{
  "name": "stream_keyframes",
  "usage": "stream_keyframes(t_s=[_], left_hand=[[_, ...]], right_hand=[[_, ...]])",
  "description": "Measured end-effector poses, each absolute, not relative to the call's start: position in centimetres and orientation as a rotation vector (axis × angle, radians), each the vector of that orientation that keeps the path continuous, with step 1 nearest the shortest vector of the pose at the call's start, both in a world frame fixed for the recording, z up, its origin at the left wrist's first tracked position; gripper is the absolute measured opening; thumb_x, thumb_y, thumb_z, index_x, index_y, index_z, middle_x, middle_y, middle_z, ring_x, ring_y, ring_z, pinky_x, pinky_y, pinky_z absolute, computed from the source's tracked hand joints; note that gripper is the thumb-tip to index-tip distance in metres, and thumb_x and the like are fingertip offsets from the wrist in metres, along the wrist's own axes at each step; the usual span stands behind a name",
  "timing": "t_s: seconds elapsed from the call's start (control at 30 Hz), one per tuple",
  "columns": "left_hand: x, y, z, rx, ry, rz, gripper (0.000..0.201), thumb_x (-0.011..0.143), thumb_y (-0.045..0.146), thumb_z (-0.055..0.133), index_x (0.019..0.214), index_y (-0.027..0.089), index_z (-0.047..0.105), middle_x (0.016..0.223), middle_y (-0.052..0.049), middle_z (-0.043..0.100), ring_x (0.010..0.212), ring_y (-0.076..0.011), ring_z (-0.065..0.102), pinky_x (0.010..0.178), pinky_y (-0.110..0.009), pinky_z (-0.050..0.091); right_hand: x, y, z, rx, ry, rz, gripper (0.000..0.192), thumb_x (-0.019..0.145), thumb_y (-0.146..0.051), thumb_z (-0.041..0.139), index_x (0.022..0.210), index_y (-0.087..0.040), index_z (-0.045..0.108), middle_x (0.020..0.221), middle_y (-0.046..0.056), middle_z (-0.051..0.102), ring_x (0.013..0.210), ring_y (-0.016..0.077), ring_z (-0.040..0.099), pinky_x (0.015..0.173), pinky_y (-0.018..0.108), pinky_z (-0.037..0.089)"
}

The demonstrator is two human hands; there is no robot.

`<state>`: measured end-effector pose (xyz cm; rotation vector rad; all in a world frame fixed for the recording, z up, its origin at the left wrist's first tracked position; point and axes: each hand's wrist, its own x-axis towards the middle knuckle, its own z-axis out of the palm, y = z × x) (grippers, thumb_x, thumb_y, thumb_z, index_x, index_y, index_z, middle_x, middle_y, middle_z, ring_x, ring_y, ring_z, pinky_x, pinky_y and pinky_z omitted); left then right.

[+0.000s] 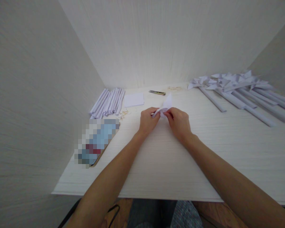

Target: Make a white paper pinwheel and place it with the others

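Observation:
A white piece of paper (167, 102), partly folded with one pointed corner standing up, is held between both hands above the middle of the table. My left hand (149, 120) pinches its left side between thumb and fingers. On the other side, my right hand (180, 123) grips the lower right part with closed fingertips. The fingers cover the lower folds, so their exact shape is hidden. Just beyond the hands lies a pair of thread snips (157, 92). A small stack of white paper sheets (134, 99) rests to the left of them.
Rolled paper tubes (111, 100) lie bundled at the back left. Paper pinwheels on tube sticks (237, 90) are heaped at the back right. Rubber bands (124, 114) lie near the tubes, more (174, 88) by the wall. A blurred phone (98, 142) lies left.

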<state>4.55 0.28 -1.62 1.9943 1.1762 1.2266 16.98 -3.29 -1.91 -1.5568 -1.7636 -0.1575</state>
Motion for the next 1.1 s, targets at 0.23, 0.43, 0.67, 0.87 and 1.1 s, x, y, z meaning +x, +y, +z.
stream_keyframes(t_s=[0.23,0.43,0.67,0.87,1.1], left_hand=[[4.58,0.21,-1.59,1.966,1.177,1.24,0.019,0.071,0.016,0.05,0.081,0.017,0.066,0.081,-0.003,0.068,0.074,-0.0117,0.059,0.06,-0.021,0.046],[4.6,0.14,-1.55,1.936,1.182,1.228,0.018,0.07,0.015,0.05,0.077,0.016,0.066,0.078,-0.002,0.067,0.071,-0.0115,0.058,0.061,-0.022,0.046],[4.56,0.16,-1.47,1.95,1.188,1.247,0.018,0.071,0.014,0.05,0.077,0.015,0.066,0.078,-0.003,0.068,0.072,-0.012,0.059,0.066,-0.023,0.045],[4.56,0.14,-1.39,1.909,1.21,1.249,0.018,0.072,0.015,0.05,0.078,0.016,0.066,0.08,-0.003,0.068,0.073,-0.0123,0.059,0.067,-0.023,0.045],[4.64,0.16,-1.4,1.873,1.199,1.251,0.018,0.071,0.013,0.05,0.079,0.015,0.067,0.08,-0.003,0.068,0.074,-0.0123,0.06,0.066,-0.023,0.045]], right_hand=[[16.85,-3.4,-1.73,-1.607,-1.759,-0.167,0.023,0.083,-0.025,0.042,0.066,-0.016,0.054,0.066,0.007,0.062,0.06,0.0172,0.053,0.055,0.027,0.032],[16.93,-3.35,-1.85,-1.588,-1.74,-0.19,0.025,0.084,-0.027,0.041,0.066,-0.017,0.053,0.066,0.006,0.061,0.059,0.0166,0.052,0.054,0.027,0.032],[16.97,-3.44,-1.81,-1.568,-1.783,-0.171,0.024,0.084,-0.025,0.04,0.066,-0.017,0.053,0.067,0.007,0.061,0.061,0.0165,0.052,0.054,0.027,0.032],[17.02,-3.57,-1.69,-1.535,-1.813,-0.16,0.024,0.084,-0.024,0.039,0.066,-0.017,0.053,0.067,0.006,0.06,0.061,0.0164,0.051,0.054,0.026,0.031],[17.04,-3.6,-1.61,-1.54,-1.824,-0.153,0.023,0.084,-0.023,0.039,0.066,-0.017,0.053,0.068,0.006,0.06,0.062,0.0166,0.051,0.054,0.026,0.031]])
